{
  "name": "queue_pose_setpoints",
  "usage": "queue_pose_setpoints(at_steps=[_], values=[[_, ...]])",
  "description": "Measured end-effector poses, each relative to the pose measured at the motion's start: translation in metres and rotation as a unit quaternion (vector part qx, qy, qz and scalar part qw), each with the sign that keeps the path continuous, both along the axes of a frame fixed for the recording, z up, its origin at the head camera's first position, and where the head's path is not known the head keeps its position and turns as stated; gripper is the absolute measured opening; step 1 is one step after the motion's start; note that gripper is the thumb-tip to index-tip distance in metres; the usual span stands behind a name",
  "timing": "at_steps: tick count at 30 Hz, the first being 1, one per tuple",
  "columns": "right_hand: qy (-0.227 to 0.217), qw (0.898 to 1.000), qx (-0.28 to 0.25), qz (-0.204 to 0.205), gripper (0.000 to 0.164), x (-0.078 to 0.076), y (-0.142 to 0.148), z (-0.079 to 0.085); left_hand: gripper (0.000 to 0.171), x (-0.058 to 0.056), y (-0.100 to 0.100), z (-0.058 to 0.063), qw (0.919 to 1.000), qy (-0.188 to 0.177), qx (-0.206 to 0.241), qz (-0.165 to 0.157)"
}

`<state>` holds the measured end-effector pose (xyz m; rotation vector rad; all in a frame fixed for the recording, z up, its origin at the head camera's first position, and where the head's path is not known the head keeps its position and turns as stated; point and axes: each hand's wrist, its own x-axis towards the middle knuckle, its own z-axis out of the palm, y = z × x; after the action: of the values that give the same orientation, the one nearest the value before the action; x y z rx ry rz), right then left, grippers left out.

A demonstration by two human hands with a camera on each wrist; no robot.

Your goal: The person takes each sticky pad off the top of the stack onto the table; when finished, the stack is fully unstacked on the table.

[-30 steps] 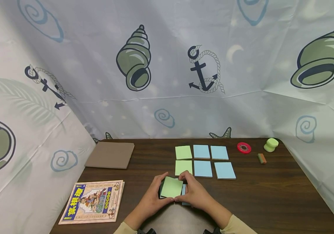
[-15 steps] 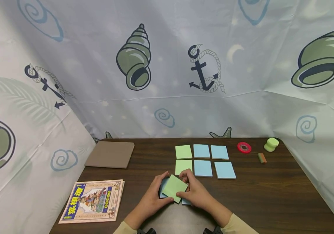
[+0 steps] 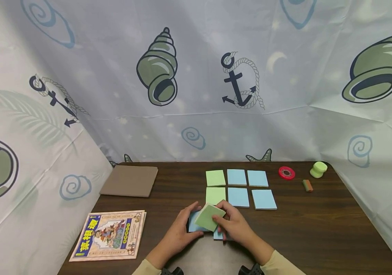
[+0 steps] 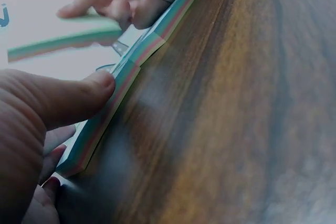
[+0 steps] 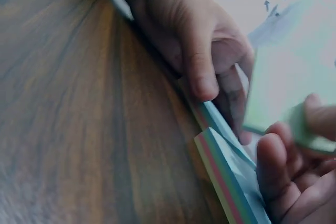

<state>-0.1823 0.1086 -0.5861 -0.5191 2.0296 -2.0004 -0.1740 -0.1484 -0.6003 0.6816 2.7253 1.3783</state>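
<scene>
My right hand [image 3: 237, 225] pinches a light green sticky note pad [image 3: 207, 217] between thumb and fingers, lifted and tilted above the table. Around a blue sticky note pad [image 3: 193, 222] on the table curls my left hand [image 3: 178, 233], its thumb on the near edge and its fingers on the far side. Partly hidden by my right hand, another blue pad [image 3: 218, 235] lies just to the right. The left wrist view shows the layered coloured edges of the pads in a row, with the held green pad [image 4: 68, 40] apart above them.
Two green pads [image 3: 215, 178] and several blue pads [image 3: 238, 197] lie in two rows beyond my hands. A red ring-shaped object [image 3: 286, 173], a green knob-like object [image 3: 318, 170] and a small eraser-like block [image 3: 307, 186] sit at right. Booklets [image 3: 108, 236] and a brown board [image 3: 128, 181] lie left.
My right hand has lifted the green pad off the blue pad, turning it and moving it right, which uncovers the blue pad. My left hand has stayed almost in place.
</scene>
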Motion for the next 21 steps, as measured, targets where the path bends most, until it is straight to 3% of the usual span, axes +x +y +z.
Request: queue_pose_setpoints(at_steps=[3,8,15,21], values=[[-0.004,0.998,-0.065,-0.021,0.025,0.001,0.004,0.0,0.094,-0.001,0.0,0.0,1.0,0.004,-0.002,0.0],[0.014,0.992,-0.097,-0.083,0.025,0.002,0.012,0.0,0.092,-0.002,0.001,0.001,0.9999,0.007,-0.013,0.002],[0.052,0.985,-0.089,-0.136,0.028,0.003,0.026,-0.002,0.093,-0.001,0.002,0.0,0.9996,0.013,-0.023,0.005],[0.104,0.977,-0.018,-0.183,0.026,0.005,0.041,-0.007,0.093,0.001,0.001,0.0,0.9994,0.011,-0.031,0.006]])
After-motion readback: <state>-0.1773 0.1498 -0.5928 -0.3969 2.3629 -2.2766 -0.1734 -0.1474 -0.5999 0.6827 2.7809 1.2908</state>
